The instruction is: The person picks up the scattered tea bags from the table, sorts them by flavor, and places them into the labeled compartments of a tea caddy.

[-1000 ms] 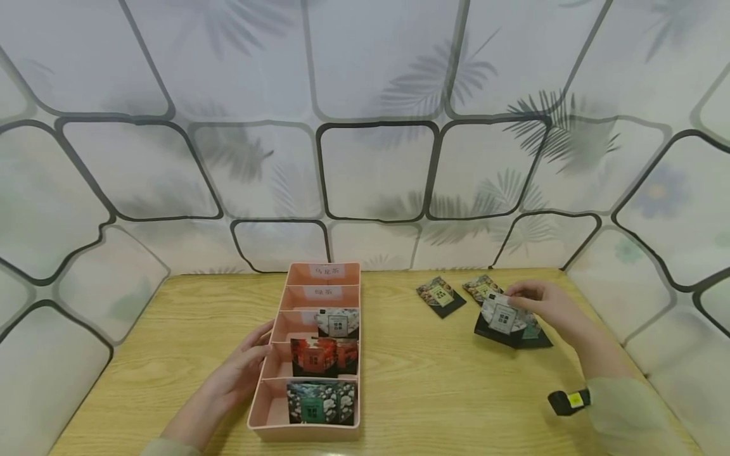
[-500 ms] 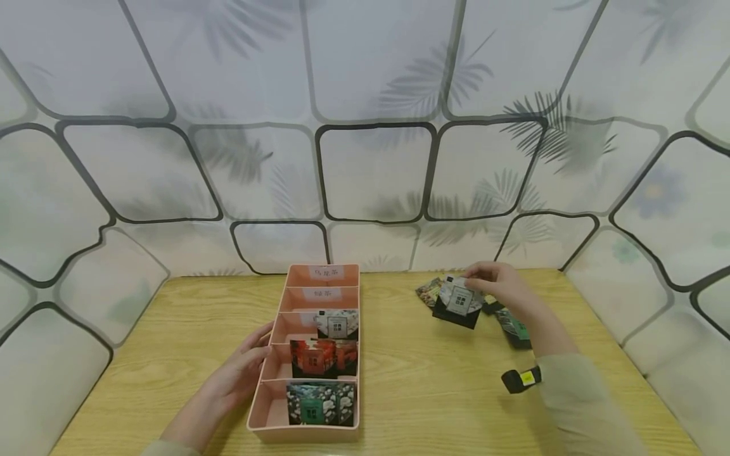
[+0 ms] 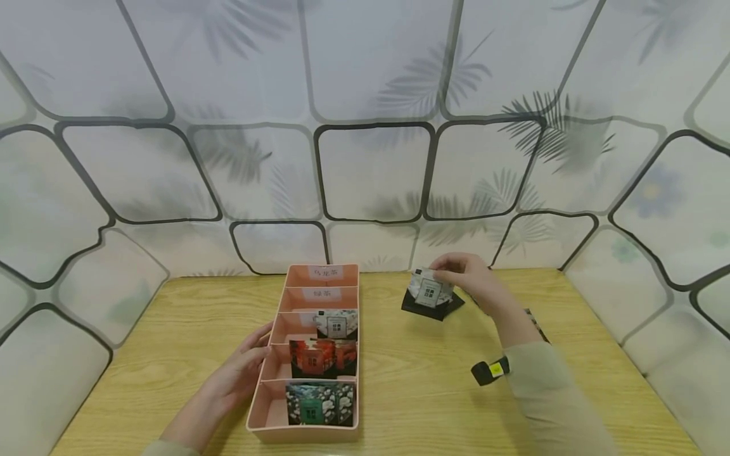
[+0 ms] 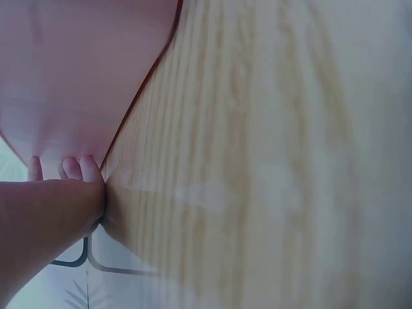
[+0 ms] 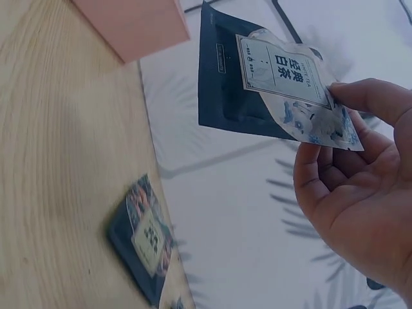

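Observation:
My right hand (image 3: pixel 476 282) pinches a white-and-black tea sachet (image 3: pixel 429 290) by its top edge, above the table. In the right wrist view, thumb and fingers hold the corner of that sachet (image 5: pixel 283 84). My left hand (image 3: pixel 234 373) rests against the left side of a pink divided box (image 3: pixel 302 434); in the left wrist view its fingertips touch the outer wall. White sachets (image 3: pixel 338 324), red sachets (image 3: pixel 313 359) and green sachets (image 3: pixel 310 405) stand in the three nearest compartments. The two back compartments show paper labels (image 3: pixel 325 293).
Under the held sachet a dark sachet (image 3: pixel 454 306) lies on the wooden table (image 3: pixel 410 380). Another sachet (image 3: pixel 536 324) is mostly hidden behind the right arm. In the right wrist view a yellow-labelled sachet (image 5: pixel 148 235) lies on the table. Patterned fabric walls (image 3: pixel 371 171) surround the table.
The right hand has carried the white tea sachet left, away from the sachets at the right and over the leftmost loose one. The left hand and box have stayed put.

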A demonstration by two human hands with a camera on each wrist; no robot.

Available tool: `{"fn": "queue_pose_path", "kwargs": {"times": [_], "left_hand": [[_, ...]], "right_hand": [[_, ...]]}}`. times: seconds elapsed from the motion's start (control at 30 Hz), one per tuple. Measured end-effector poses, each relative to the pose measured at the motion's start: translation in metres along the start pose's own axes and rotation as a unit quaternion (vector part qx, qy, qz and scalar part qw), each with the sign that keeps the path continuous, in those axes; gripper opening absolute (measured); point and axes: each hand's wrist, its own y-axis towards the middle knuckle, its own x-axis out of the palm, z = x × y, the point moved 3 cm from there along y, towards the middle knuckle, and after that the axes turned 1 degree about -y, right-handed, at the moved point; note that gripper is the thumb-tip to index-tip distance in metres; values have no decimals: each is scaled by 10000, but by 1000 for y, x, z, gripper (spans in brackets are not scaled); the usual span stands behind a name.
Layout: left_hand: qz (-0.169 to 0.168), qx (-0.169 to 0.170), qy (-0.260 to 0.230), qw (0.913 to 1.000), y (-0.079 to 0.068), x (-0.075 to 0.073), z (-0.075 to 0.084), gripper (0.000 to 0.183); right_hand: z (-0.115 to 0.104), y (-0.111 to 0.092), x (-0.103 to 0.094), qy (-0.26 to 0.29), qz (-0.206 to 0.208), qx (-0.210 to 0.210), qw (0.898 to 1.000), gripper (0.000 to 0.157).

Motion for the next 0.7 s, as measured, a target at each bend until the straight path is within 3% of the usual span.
{"fn": "queue_pose_path", "kwargs": {"times": [0.2,0.47,0.7], "left_hand": [[28,-23,24,10000,0,1,1,61],[-56,80,-29,9999,0,1,0,50],[33,29,59,10000,0,1,0,57]], "right_hand": [[-9,13,20,143,-62,-118,9998,23],[-31,26,55,267,-335,-389,9983,18],[-45,37,85,292,-489,-506,9971,16]]}}
